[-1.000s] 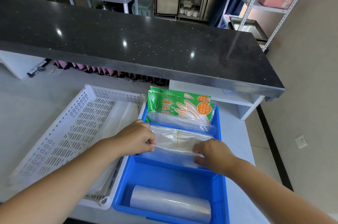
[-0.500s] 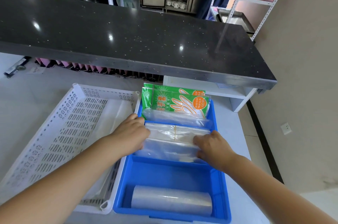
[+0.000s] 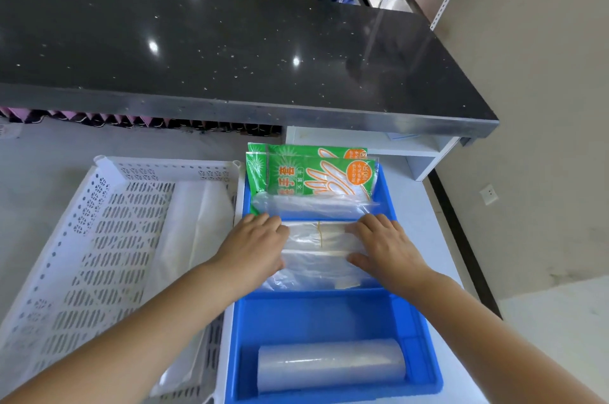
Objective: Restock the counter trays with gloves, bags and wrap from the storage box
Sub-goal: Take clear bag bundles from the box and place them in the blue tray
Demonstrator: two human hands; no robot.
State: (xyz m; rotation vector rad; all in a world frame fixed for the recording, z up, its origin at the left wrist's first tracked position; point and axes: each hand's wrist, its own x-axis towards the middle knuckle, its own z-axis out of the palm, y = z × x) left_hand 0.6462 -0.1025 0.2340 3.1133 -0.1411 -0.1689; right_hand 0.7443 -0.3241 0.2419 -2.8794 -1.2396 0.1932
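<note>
Item: clear bag bundle (image 3: 318,238), glossy, limp, thin yellow band at middle; lies in mid compartment of blue tray (image 3: 316,314), btwn both grips. L hand (image 3: 253,245) & R hand (image 3: 385,245): grip open, flat fingers pressing bundle ends. Best practice: press evenly, keep stack square. Beyond grip: glove packs (image 3: 316,176).

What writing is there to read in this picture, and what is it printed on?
"手套": large red characters on the front green glove packet.
"100只": in the orange circle on that packet; the smaller lines above it are too blurred to read.
The small strip beside the red characters is too small to read.
The rear glove packet has its print mostly hidden.
Nothing else is legible.
</note>
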